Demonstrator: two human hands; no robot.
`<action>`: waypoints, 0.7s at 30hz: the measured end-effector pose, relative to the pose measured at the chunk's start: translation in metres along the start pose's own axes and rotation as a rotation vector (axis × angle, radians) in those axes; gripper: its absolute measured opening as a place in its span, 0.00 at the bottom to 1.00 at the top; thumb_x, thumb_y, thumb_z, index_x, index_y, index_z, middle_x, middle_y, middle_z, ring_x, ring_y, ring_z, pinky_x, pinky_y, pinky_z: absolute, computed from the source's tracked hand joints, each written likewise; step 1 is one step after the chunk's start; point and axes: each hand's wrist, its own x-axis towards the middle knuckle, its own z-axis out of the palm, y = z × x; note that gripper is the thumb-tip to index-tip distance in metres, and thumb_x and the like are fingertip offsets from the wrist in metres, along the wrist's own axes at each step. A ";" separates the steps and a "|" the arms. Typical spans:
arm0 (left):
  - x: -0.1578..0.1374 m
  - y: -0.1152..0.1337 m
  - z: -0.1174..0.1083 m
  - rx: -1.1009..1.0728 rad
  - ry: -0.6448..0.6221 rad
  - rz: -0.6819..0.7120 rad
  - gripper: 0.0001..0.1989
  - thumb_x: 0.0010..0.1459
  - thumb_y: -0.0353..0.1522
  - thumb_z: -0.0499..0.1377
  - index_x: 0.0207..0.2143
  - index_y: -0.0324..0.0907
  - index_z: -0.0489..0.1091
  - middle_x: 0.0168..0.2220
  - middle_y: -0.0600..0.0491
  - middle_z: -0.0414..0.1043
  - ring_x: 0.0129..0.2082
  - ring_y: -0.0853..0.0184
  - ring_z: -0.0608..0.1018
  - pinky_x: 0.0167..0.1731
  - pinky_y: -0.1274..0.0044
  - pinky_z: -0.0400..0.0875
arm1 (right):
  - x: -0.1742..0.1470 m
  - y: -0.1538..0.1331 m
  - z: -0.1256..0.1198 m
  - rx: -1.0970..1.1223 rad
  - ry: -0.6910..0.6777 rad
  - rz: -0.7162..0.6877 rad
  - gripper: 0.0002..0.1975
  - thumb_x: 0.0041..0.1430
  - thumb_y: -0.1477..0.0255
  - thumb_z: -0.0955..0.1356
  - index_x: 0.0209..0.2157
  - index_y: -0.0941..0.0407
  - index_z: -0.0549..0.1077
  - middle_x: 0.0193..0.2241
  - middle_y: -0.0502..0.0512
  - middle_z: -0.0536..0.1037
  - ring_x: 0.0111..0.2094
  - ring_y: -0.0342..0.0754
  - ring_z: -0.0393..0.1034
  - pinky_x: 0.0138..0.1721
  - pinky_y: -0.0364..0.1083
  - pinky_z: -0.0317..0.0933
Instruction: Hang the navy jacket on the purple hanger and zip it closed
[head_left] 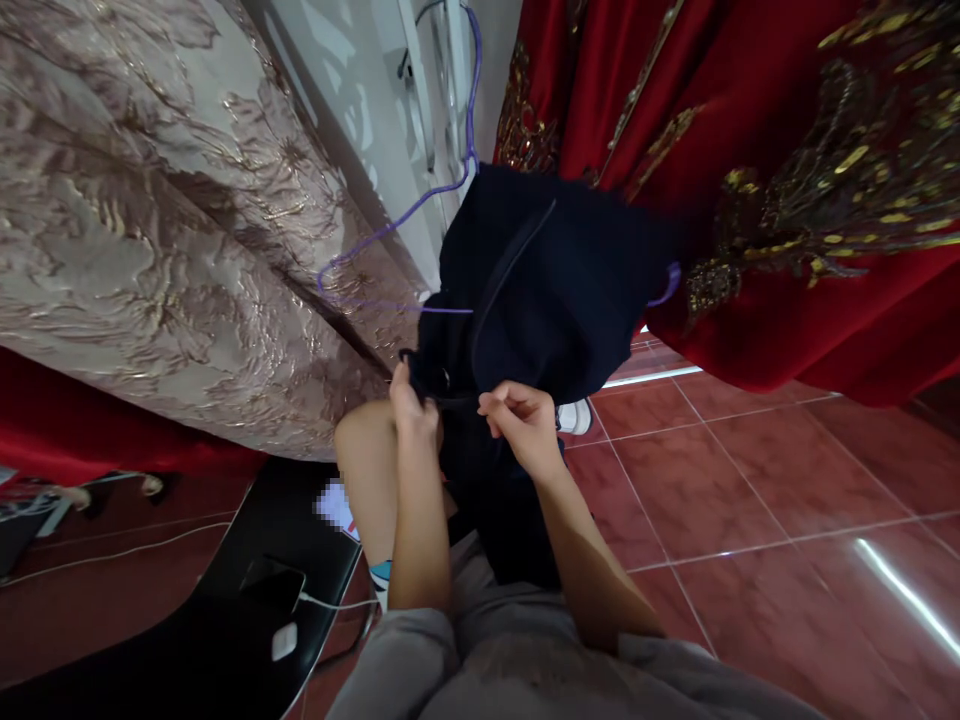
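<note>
A dark navy garment (555, 270) hangs in front of me, partly on a purple wire hanger (386, 228). One arm of the hanger is bare on the left; another bit of purple wire shows past the cloth on the right. My left hand (414, 408) is closed on the garment's lower left edge, thumb up, beside a small loop of dark cloth. My right hand (525, 420) pinches the edge of the garment near a dark, narrow band that curves up across it. The garment's exact kind cannot be made out, and its lower part drapes over my lap.
Beige-pink embossed curtain fabric (225, 200) hangs close on the left. Red cloth with gold sequins (750, 330) hangs on the right. A white rack (431, 90) stands behind. On the black bench (202, 640) lie a phone (274, 585) with a cable and a white case (284, 642).
</note>
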 end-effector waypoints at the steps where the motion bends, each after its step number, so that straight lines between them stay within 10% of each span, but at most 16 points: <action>1: -0.011 -0.006 0.002 0.011 -0.030 -0.026 0.20 0.53 0.43 0.68 0.26 0.43 0.61 0.23 0.59 0.64 0.22 0.72 0.71 0.25 0.81 0.69 | 0.002 0.003 -0.004 0.009 0.073 -0.015 0.18 0.59 0.59 0.72 0.23 0.56 0.72 0.16 0.47 0.67 0.18 0.39 0.58 0.23 0.42 0.53; 6: -0.049 -0.001 0.028 0.088 -0.295 -0.055 0.16 0.50 0.38 0.73 0.32 0.43 0.70 0.30 0.57 0.71 0.32 0.71 0.77 0.31 0.83 0.72 | 0.025 0.038 -0.040 0.059 0.749 -0.032 0.18 0.56 0.56 0.67 0.24 0.52 0.58 0.18 0.44 0.57 0.18 0.40 0.49 0.20 0.43 0.46; 9: -0.060 0.011 0.041 0.165 -0.551 0.082 0.11 0.58 0.38 0.70 0.38 0.44 0.74 0.42 0.50 0.78 0.47 0.63 0.81 0.50 0.74 0.75 | 0.034 0.056 -0.061 0.026 0.835 0.016 0.20 0.58 0.55 0.64 0.23 0.51 0.51 0.17 0.43 0.50 0.18 0.41 0.44 0.19 0.44 0.42; 14: -0.076 0.022 0.040 0.240 -0.578 0.273 0.09 0.65 0.38 0.65 0.43 0.44 0.74 0.41 0.49 0.79 0.45 0.61 0.82 0.50 0.71 0.75 | 0.021 0.044 -0.063 -0.085 0.558 0.016 0.16 0.50 0.64 0.75 0.22 0.55 0.66 0.19 0.46 0.62 0.23 0.41 0.55 0.25 0.42 0.51; 18: -0.082 0.047 0.038 0.460 -0.555 0.537 0.05 0.66 0.35 0.64 0.42 0.44 0.77 0.38 0.51 0.79 0.40 0.63 0.81 0.48 0.73 0.75 | 0.010 0.006 -0.046 -0.167 0.055 -0.110 0.17 0.66 0.56 0.67 0.39 0.55 0.77 0.37 0.56 0.77 0.43 0.50 0.71 0.42 0.46 0.66; 21: -0.077 0.075 0.042 0.666 -0.661 0.702 0.03 0.65 0.30 0.63 0.39 0.44 0.78 0.35 0.54 0.79 0.38 0.64 0.80 0.59 0.67 0.70 | 0.011 -0.019 -0.032 -0.101 -0.321 -0.002 0.27 0.70 0.48 0.61 0.34 0.57 0.75 0.32 0.55 0.75 0.38 0.49 0.70 0.39 0.46 0.66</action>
